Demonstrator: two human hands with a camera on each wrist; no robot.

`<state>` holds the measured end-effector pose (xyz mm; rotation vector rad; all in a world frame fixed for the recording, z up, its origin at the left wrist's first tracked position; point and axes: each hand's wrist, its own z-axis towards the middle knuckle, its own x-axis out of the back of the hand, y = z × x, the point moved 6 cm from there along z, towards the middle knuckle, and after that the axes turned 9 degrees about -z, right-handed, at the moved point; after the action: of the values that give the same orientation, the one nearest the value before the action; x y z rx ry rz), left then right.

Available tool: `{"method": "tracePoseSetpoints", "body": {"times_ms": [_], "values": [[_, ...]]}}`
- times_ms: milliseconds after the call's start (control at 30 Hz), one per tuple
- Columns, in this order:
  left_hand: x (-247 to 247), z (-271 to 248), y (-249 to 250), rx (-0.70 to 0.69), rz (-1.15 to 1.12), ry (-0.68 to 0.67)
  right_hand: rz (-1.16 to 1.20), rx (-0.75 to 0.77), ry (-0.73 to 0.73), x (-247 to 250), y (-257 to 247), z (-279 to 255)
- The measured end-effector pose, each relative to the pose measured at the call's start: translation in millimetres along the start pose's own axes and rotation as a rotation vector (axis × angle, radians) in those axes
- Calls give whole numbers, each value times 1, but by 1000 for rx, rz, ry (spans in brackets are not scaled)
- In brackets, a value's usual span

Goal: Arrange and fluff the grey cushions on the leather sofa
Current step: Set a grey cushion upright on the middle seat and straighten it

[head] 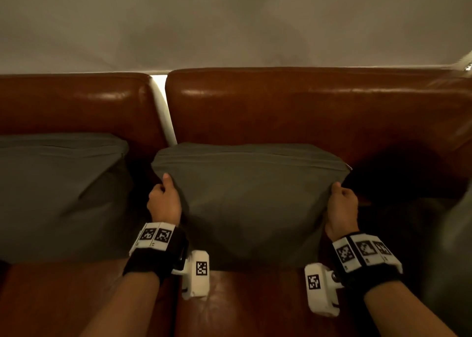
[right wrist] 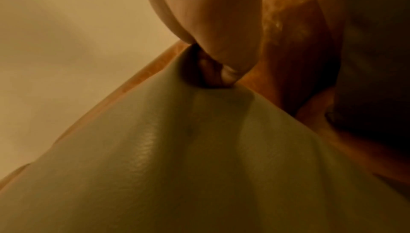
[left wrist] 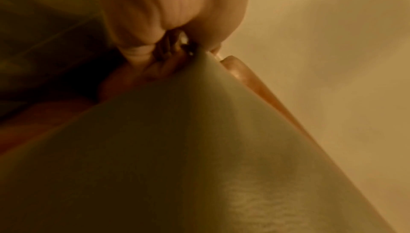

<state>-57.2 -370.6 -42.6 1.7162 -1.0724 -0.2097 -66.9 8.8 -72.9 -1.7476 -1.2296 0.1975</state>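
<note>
As it yields softly at centre frame, the grey cushion (head: 245,204) is pinched at both side edges by the left hand (head: 164,204) and right hand (head: 342,206).

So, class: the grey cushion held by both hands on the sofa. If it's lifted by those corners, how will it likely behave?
The held cushion probably sags: its fabric puckers where the left hand and right hand pinch. It seems light, since pinches at two corners hold it. Its cloth looks matt, so unlikely to slip.

Dim warm light, glare on sofa back (head: 281,91), wrist views blurred
</note>
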Motion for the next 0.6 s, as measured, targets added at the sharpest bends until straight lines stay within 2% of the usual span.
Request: {"method": "tracePoseSetpoints", "body": {"times_ms": [67,133,233,333,500,600], "values": [[1,9,-1,48,-83,-33,79,-77,-65,0,-4,6],[2,23,3,59,-141,-58,115,-86,-115,3,-18,16],[2,52,14,51,-126,-21,-45,-74,-113,9,-38,46],[-4,70,26,-9,-31,-14,-193,-17,-116,10,-45,76],[-5,75,1,56,93,-18,-321,-24,-126,8,-8,98],[2,64,21,-52,202,-22,-294,-4,-96,16,-5,103]]}}
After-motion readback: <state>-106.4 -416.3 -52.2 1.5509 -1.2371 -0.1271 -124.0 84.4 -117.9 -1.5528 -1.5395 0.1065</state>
